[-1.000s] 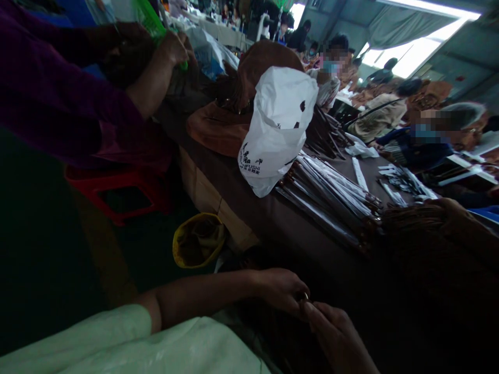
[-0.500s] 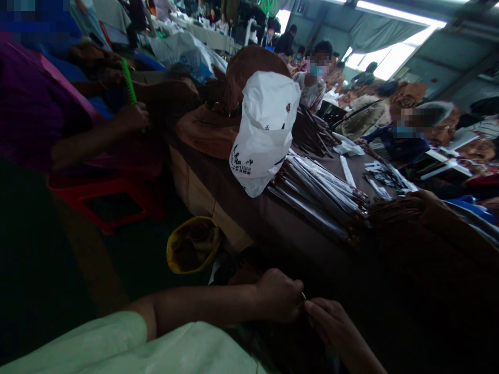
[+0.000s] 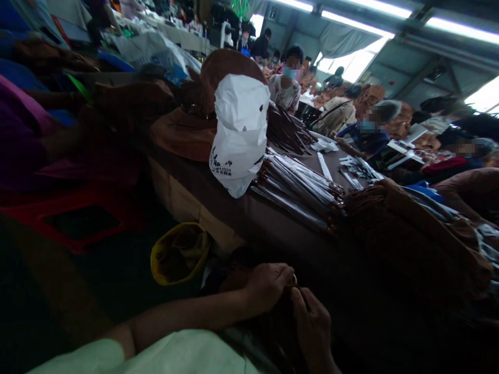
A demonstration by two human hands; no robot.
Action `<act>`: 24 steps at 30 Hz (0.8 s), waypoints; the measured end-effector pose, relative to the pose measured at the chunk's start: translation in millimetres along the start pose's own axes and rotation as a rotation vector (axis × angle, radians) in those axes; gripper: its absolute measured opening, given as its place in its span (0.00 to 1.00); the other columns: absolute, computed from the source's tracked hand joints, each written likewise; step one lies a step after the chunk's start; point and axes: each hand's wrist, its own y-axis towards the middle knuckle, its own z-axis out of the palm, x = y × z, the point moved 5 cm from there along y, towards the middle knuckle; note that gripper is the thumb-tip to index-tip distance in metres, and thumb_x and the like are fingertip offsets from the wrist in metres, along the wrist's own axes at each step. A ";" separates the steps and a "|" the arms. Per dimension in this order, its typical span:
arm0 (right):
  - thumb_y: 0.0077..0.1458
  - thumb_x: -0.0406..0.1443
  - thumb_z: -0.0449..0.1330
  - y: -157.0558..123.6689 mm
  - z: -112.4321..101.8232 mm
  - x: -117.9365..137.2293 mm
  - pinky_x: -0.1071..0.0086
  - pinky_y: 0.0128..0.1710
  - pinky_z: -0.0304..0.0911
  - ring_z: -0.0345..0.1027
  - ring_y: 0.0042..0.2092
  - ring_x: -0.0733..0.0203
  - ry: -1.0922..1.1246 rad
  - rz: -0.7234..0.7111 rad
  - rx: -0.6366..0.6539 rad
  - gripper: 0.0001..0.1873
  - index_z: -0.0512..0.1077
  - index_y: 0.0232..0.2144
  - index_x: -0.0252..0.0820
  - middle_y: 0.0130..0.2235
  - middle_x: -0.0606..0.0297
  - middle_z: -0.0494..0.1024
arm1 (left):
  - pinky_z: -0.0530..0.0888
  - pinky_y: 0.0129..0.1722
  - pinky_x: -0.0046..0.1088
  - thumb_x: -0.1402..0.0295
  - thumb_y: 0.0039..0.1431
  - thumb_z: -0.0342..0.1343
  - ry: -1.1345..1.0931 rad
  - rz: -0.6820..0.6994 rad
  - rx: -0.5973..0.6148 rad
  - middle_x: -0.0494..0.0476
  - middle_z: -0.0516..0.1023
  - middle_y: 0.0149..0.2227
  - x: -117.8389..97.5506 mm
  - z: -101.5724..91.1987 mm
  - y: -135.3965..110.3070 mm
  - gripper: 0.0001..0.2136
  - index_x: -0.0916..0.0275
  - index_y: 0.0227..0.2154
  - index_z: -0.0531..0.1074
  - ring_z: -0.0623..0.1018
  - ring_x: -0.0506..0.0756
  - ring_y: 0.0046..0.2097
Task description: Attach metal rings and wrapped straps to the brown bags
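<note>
Yellow bag [image 3: 179, 253] sits low by the table, dark brown material [image 3: 237, 278] lies beneath the left hand [image 3: 268, 286], its fingers curled together, and the right hand [image 3: 312, 324] pinches in close, both apparently clamped on a small metal ring [image 3: 293, 280], seemingly to steady it.

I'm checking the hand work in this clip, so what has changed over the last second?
The right hand's fingers have risen to the small metal ring at the left hand's fingertips; neither hand visibly lets go. The co-worker's green comb has swung down and is now mostly hidden. The white plastic bag and bundled straps stayed where they were on the brown table, shifting in view only as the head camera turned.
</note>
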 end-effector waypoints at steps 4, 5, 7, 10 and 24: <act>0.53 0.55 0.54 5.5 6.2 -9.4 0.73 0.20 0.46 0.48 0.20 0.68 0.138 0.160 0.213 0.24 0.65 0.21 0.42 0.18 0.74 0.58 | 0.65 0.32 0.27 0.57 0.68 0.34 0.403 0.208 -0.149 0.54 0.75 0.28 -1.4 0.7 -0.5 0.24 0.64 0.26 0.70 0.74 0.50 0.30; 0.52 0.56 0.55 5.7 7.8 -12.5 0.73 0.19 0.43 0.46 0.19 0.69 0.180 0.225 0.300 0.25 0.64 0.21 0.42 0.17 0.75 0.55 | 0.65 0.32 0.29 0.59 0.68 0.35 0.516 0.299 -0.155 0.55 0.75 0.27 -1.3 2.2 -0.6 0.23 0.64 0.25 0.69 0.74 0.51 0.29; 0.49 0.58 0.55 4.4 7.9 -15.0 0.73 0.18 0.38 0.41 0.18 0.70 0.234 0.339 0.420 0.26 0.63 0.21 0.42 0.16 0.77 0.51 | 0.64 0.31 0.30 0.62 0.67 0.37 0.660 0.442 -0.158 0.55 0.75 0.26 1.2 6.3 -1.8 0.21 0.64 0.24 0.69 0.74 0.51 0.28; 0.49 0.58 0.54 3.1 -0.1 -6.4 0.72 0.19 0.38 0.43 0.19 0.70 0.090 0.353 0.457 0.26 0.62 0.19 0.42 0.17 0.75 0.53 | 0.64 0.29 0.31 0.64 0.66 0.39 0.730 0.538 -0.173 0.54 0.75 0.25 3.9 11.8 -4.6 0.19 0.63 0.24 0.68 0.75 0.52 0.27; 0.44 0.60 0.59 41.4 11.0 -41.8 0.74 0.19 0.43 0.49 0.19 0.71 0.237 0.205 0.898 0.30 0.70 0.22 0.36 0.17 0.73 0.59 | 0.67 0.28 0.33 0.64 0.65 0.40 0.825 0.634 0.056 0.56 0.76 0.27 10.3 15.6 -6.6 0.16 0.62 0.25 0.66 0.76 0.54 0.27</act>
